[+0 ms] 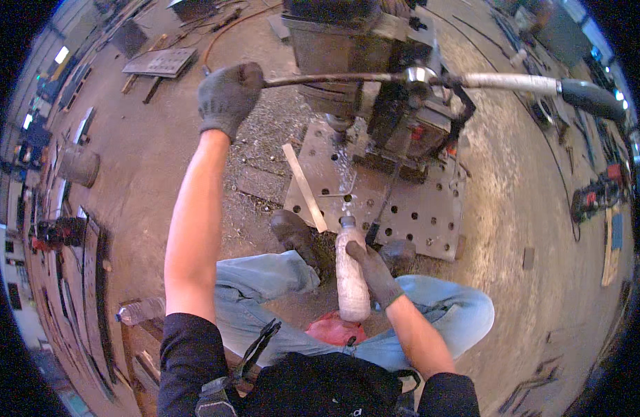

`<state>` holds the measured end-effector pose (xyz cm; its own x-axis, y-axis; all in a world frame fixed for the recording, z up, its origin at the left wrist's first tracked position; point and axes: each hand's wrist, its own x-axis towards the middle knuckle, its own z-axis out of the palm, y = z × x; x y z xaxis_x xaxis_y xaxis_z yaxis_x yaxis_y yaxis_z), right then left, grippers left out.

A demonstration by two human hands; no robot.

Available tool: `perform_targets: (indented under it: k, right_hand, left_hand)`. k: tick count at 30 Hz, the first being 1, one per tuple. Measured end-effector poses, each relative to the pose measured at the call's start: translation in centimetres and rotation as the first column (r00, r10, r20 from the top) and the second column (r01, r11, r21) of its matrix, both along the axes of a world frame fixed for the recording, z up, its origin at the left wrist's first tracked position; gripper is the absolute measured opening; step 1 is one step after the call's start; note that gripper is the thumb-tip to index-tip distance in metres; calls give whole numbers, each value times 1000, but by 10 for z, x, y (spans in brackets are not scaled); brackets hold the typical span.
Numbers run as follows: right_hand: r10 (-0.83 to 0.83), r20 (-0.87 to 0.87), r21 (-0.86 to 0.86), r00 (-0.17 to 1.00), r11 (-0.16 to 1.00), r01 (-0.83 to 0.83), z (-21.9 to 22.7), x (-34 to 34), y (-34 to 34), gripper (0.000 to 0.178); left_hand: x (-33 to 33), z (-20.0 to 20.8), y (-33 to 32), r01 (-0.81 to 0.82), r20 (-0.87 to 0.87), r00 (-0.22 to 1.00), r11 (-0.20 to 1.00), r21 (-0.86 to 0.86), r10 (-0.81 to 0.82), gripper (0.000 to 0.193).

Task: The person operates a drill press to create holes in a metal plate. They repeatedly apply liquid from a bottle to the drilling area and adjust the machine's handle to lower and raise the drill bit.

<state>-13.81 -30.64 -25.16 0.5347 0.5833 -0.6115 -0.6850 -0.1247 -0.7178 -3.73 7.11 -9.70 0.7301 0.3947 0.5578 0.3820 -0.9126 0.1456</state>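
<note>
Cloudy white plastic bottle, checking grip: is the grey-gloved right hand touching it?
Touching: the head view shows the right hand gripping the bottle from the right.

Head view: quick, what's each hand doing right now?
Left hand: closed, holding the end of the dark rod.
Right hand: closed around the side of the whitish bottle.

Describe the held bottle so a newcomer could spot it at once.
Find the grey metal plate with round holes beneath the large dark machine. By its near edge, the right hand in a dark grey glove grips a whitish plastic bottle, narrow top toward the plate. Unlike the clear plastic bottle lying at lower left, it looks milky.
</note>
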Motion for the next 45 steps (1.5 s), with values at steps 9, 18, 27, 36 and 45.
perform_targets:
  k: [9,18,27,36,45]
  right_hand:
    - [45,-94,-115,995,992,-56,-11,5,-8,72]
    - [61,-41,-129,997,990,-65,-14,5,-5,76]
    - [92,-34,-134,995,986,-96,-8,8,-5,74]
    - [-36,0,70,999,997,35,-2,-1,0,69]
    - [-36,34,49,999,998,34,4,0,0,65]
  left_hand:
    - [1,8,-12,-92,-49,995,995,-41,90,47]
    - [-1,3,-11,-51,10,999,998,-39,51,47]
    - [1,1,-8,-76,-35,996,997,18,77,47]
    - [1,-3,-7,-60,10,998,998,1,60,47]
    - [1,-4,-8,-72,8,997,997,6,72,46]
